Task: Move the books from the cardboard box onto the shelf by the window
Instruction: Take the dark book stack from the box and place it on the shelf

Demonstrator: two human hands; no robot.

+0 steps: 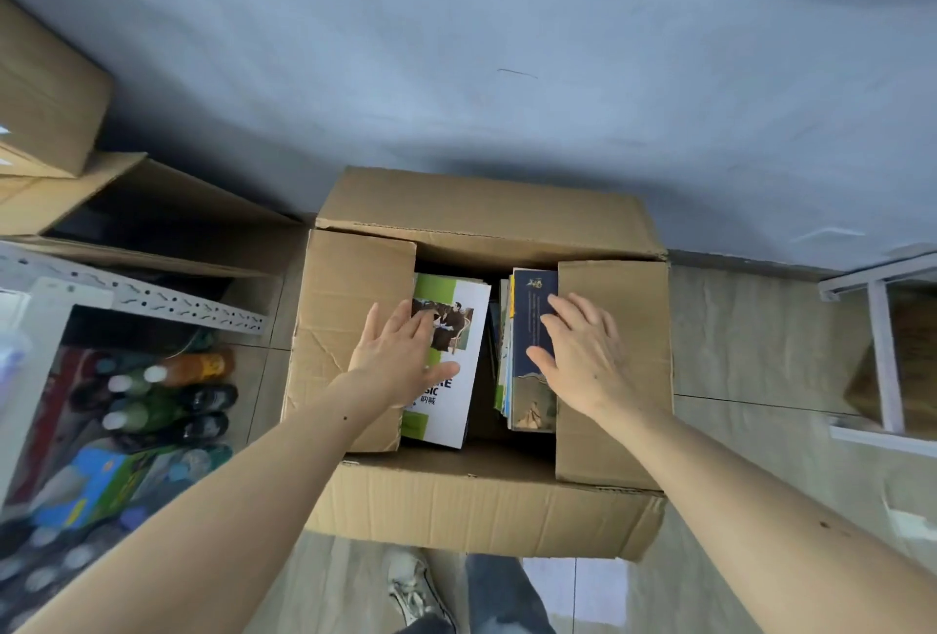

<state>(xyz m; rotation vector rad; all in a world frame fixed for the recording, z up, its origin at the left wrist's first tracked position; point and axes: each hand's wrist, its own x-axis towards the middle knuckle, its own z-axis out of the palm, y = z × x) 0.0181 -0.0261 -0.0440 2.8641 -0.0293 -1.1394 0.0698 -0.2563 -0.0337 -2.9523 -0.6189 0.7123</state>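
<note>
Left hand (400, 354): fingers (405, 316) straight and released, laid flat on the cover of a green-and-white book (448, 359); the thumb lies across the lower part of that cover. Nothing is grasped. Right hand (583, 354): fingers likewise extended and released, resting flat on a dark blue book (532, 329), thumb pointing toward the middle of the box. Nothing is grasped here either.

Both books remain inside the cardboard box (476, 517). The green-and-white book tops the left pile, partly tucked beneath the left side flap (350, 334). The dark blue book tops a stack on the right, its right edge hidden under the right side flap (613, 369). Edges of further books show just left of the blue one. A dark gap separates the two piles.

The box stands on a tiled floor (750, 344) with its far flap leaning against a blue-grey wall (456, 50). Both forearms reach in from the near side; a shoe (413, 588) and a trouser leg are visible below the box.

To the left: a white perforated metal rack (132, 286) over bottles (167, 395) lying on their sides, and further cartons (45, 91) beyond. To the right: part of a white frame (882, 354), near the wall. Whether it is the shelf cannot be told.
</note>
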